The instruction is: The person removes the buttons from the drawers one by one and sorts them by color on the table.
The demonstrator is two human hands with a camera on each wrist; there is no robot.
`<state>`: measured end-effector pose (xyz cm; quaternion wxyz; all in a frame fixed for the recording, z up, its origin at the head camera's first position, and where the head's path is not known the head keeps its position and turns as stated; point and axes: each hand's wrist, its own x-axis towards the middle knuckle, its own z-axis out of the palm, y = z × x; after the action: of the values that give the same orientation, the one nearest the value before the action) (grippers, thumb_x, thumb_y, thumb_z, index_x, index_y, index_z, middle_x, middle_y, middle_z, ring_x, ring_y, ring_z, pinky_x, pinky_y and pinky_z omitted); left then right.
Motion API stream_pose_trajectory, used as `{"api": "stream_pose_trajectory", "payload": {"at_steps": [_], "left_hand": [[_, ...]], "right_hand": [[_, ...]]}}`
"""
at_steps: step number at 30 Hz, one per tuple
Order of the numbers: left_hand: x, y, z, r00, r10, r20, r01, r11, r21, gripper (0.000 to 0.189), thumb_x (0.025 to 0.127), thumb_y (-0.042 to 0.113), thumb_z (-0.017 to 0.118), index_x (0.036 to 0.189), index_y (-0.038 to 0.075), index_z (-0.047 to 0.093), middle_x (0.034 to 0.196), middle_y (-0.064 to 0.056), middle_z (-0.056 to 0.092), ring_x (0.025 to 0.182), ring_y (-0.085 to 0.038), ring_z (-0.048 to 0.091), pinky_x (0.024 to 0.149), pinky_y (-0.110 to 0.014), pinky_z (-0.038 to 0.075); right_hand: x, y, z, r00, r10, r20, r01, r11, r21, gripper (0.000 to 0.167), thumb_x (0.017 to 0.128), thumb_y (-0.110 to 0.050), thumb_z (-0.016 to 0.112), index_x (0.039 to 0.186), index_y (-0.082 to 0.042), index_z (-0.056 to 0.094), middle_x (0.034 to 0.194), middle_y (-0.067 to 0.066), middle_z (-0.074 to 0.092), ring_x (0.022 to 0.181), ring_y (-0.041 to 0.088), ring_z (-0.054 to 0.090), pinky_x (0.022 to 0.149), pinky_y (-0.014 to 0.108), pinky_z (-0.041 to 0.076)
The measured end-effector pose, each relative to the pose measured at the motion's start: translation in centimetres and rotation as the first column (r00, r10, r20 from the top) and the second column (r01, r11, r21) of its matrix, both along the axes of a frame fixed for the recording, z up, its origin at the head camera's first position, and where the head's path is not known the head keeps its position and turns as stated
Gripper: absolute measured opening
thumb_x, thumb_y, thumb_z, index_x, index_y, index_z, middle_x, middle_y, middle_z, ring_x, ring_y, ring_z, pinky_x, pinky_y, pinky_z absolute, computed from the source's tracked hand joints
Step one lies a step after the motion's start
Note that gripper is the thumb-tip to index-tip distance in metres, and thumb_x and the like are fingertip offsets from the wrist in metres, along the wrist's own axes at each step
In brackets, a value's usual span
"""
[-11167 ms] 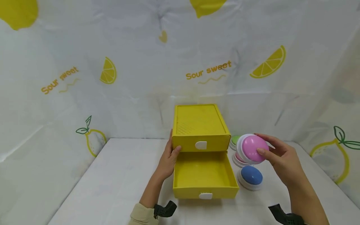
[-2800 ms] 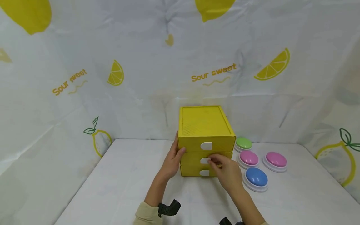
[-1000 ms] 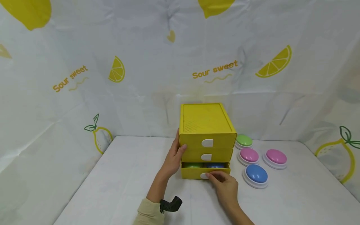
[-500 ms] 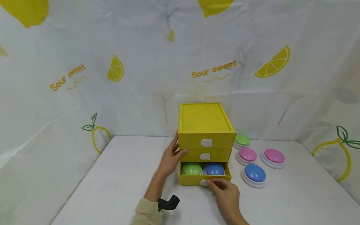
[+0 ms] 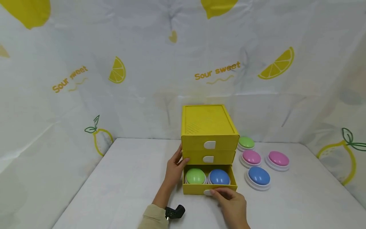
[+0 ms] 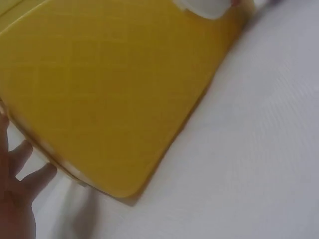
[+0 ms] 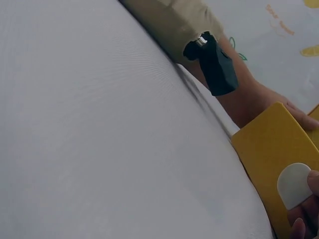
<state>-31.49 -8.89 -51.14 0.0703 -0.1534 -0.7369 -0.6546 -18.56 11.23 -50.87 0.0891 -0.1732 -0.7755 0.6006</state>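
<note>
A yellow three-drawer cabinet [image 5: 208, 119] stands in the middle of the table. Its bottom drawer [image 5: 193, 190] is pulled out and holds a green dome-topped button [image 5: 195, 176] beside a blue one [image 5: 219, 177], both on white bases. My right hand [image 5: 232, 203] pinches the white handle [image 5: 208, 192] of that drawer between thumb and fingers; the handle [image 7: 293, 186] also shows in the right wrist view. At the cabinet's left side rests my left hand [image 5: 173, 170], its thumb on the front corner. In the left wrist view, extended fingertips [image 6: 49, 170] lie along the yellow edge.
Right of the cabinet lie a green button [image 5: 246, 142], two pink buttons [image 5: 251, 156] and a blue button [image 5: 259, 175], all white-based. A white lemon-print cloth [image 5: 137, 108] hangs behind the table [image 5: 123, 190]. The middle and top drawers are closed.
Earlier my right hand held a pink button, then pinched the middle drawer's handle. It now has the bottom drawer drawn out toward me, exposing the green and blue buttons. My left hand has slid lower.
</note>
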Motion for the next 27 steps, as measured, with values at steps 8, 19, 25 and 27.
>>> {"api": "stream_pose_trajectory", "payload": {"at_steps": [8,19,25,27], "left_hand": [[-0.12,0.39,-0.32,0.999,-0.026,0.029,0.025,1.0,0.017,0.065,0.1,0.035,0.063,0.157,0.039,0.031,0.163,0.007,0.035,0.151,-0.021,0.036,0.12,-0.045,0.037],[0.01,0.4,-0.61,0.998,-0.028,0.057,0.027,0.999,0.02,0.066,0.1,0.036,0.063,0.158,0.039,0.03,0.165,0.009,0.032,0.15,-0.023,0.039,0.118,-0.044,0.04],[0.02,0.06,-0.52,0.999,-0.018,0.047,0.017,1.0,0.005,0.067,0.1,0.037,0.064,0.157,0.041,0.03,0.164,0.01,0.033,0.15,-0.022,0.039,0.12,-0.046,0.038],[-0.01,-0.05,-0.5,0.999,-0.019,0.044,0.019,1.0,0.009,0.067,0.099,0.036,0.064,0.157,0.041,0.03,0.164,0.01,0.033,0.15,-0.022,0.038,0.12,-0.045,0.038]], "right_hand": [[0.26,0.71,0.31,0.996,0.004,0.086,-0.007,0.999,0.038,0.039,0.076,-0.043,0.087,0.098,-0.012,0.081,0.091,-0.001,0.077,0.073,0.01,0.06,0.06,0.022,0.054],[0.68,0.81,-0.01,0.995,-0.037,0.09,0.034,0.999,0.032,0.035,0.076,-0.036,0.089,0.095,-0.008,0.081,0.08,-0.003,0.076,0.065,0.008,0.057,0.056,0.022,0.051],[0.44,0.53,-0.14,0.995,-0.04,0.089,0.04,0.999,0.0,0.035,0.074,-0.035,0.09,0.094,-0.007,0.081,0.079,-0.002,0.077,0.064,0.009,0.058,0.055,0.023,0.051],[0.36,0.4,-0.14,0.995,-0.039,0.089,0.039,0.999,-0.003,0.036,0.074,-0.034,0.091,0.094,-0.007,0.081,0.079,-0.001,0.077,0.064,0.009,0.058,0.055,0.023,0.052]]}}
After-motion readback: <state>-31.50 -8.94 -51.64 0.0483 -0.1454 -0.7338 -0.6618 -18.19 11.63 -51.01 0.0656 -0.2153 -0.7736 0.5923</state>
